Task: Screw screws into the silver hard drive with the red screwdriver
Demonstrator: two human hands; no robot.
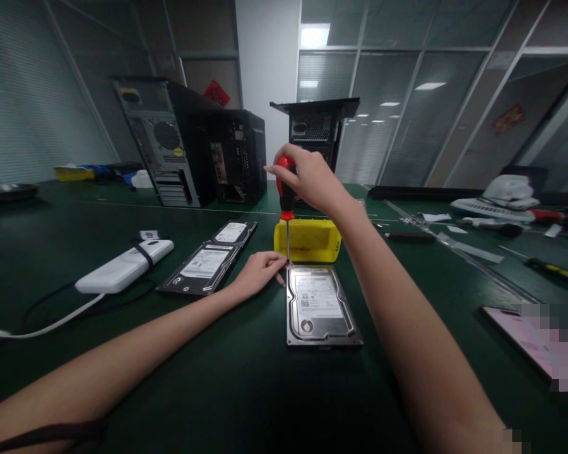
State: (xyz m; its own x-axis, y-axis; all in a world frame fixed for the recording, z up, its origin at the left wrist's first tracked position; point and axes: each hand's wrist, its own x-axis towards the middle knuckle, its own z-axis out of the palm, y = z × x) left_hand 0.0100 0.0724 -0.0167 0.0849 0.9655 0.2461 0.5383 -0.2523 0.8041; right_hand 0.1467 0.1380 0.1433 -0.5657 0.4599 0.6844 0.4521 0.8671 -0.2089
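While right hand (pixel 307 175) pinches screwdriver (pixel 286 202) upright at far-left corner of hard drive (pixel 317 299), press straight down; left hand (pixel 258 272) by tip, pinch unclear.

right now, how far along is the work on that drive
Already done: the hard drive lies flat, label up. Underway: the right hand holds the screwdriver upright at the drive's far left corner, the left hand by its tip. Screw work seems left: the cover is on. Removed screws: can't tell.

The red-and-black screwdriver (pixel 286 192) stands upright at the silver hard drive's (pixel 318 306) corner.
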